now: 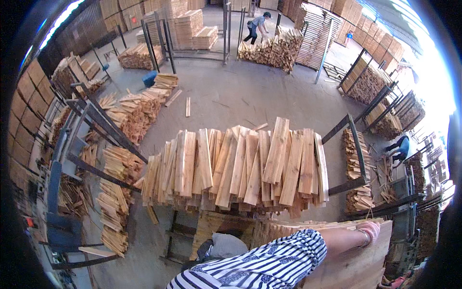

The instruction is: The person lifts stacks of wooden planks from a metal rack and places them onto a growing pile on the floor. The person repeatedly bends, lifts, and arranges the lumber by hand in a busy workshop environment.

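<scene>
My left arm, in a black-and-white striped sleeve, reaches across to the right. My left hand, pinkish like a glove and with a band at the wrist, is closed over the top edge of a wide wooden panel. The panel stands tilted on edge, with the edges of more boards showing behind it. Low at the right rim, a small pinkish patch looks like part of my right hand; its fingers are too cut off to read. Just beyond the panel lies a broad heap of narrow wooden slats.
A dark metal frame flanks the slat heap. Slat piles line the left floor. Grey cloth lies by my sleeve. One person bends over a far pile; another stoops at the right. A loose slat lies on the floor.
</scene>
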